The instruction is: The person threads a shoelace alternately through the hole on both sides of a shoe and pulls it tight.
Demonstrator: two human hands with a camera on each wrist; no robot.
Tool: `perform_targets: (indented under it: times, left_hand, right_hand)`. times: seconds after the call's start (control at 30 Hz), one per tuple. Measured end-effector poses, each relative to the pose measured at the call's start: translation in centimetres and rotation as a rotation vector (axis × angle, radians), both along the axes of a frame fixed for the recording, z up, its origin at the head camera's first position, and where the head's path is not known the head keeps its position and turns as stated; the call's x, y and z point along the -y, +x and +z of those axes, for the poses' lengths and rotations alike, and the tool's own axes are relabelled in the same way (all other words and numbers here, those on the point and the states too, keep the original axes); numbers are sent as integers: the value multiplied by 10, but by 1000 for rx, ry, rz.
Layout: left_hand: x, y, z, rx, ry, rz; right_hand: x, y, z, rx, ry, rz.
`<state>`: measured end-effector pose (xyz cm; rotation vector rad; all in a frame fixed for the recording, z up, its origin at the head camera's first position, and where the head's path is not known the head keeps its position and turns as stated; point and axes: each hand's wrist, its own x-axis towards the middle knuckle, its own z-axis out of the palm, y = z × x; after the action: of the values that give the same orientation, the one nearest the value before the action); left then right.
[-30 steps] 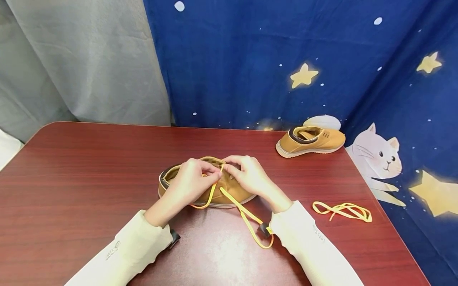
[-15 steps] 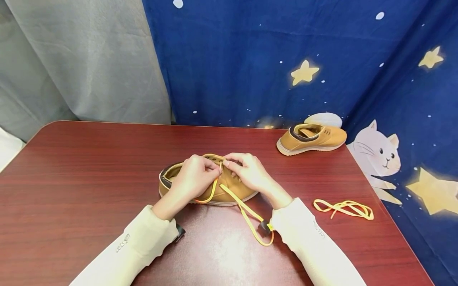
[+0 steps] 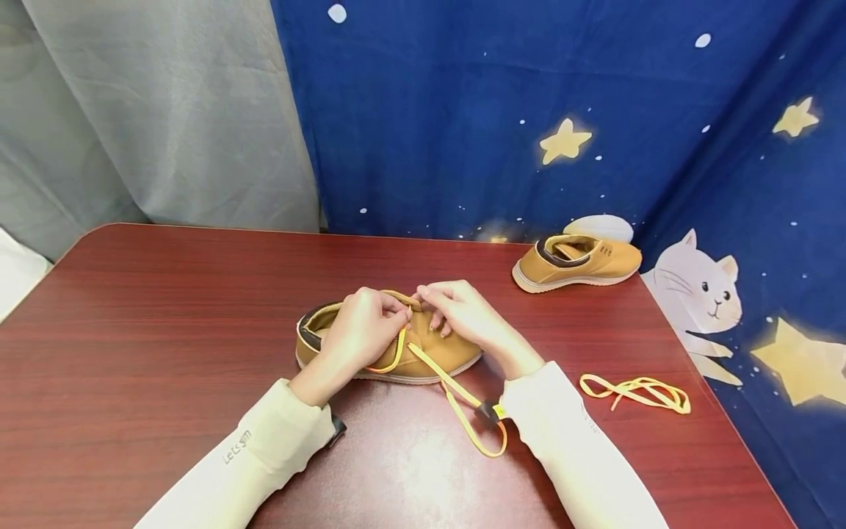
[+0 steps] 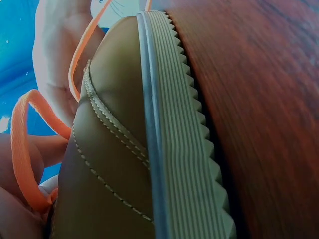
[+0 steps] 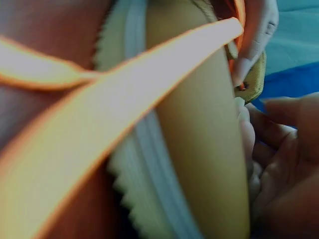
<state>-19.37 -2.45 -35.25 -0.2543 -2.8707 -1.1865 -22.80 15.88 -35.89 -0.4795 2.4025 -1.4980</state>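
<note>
Close under my right wrist, a flat yellow-orange shoelace [image 5: 114,79] runs slantwise across the tan leather shoe [image 5: 199,149], over its pale serrated rubber sole [image 5: 144,184], and a second stretch of it branches off toward the left. At the shoe's upper edge a fingertip [image 5: 251,47] presses by an eyelet. My right hand [image 5: 284,164], blurred, lies against the shoe's right side.
</note>
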Motion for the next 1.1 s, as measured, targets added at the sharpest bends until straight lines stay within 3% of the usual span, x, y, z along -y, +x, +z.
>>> perform_targets:
  times: [0.27, 0.43, 0.53, 0.63, 0.7, 0.8, 0.93, 1.1]
  left_hand:
    - [0, 3, -1, -19, 0, -2]
    - [10, 4, 13, 2, -44, -75]
    - [21, 6, 27, -32, -77, -83]
    - [30, 5, 34, -149, -91, -48]
    - [34, 1, 33, -215, -111, -56]
    - [36, -6, 23, -265, -168, -118]
    - [34, -13, 11, -237, -211, -242]
    - [34, -16, 9, -216, -200, -274]
  right_hand:
    - [7, -6, -2, 81, -51, -53]
    - [9, -5, -4, 70, -91, -73]
    - [11, -6, -5, 55, -108, -91]
    - [12, -6, -5, 36, -131, -108]
    - [12, -7, -6, 26, -149, -119]
    - [14, -8, -7, 9, -180, -158]
    - [16, -9, -8, 5, -220, -250]
    - [14, -11, -7, 39, -190, -266]
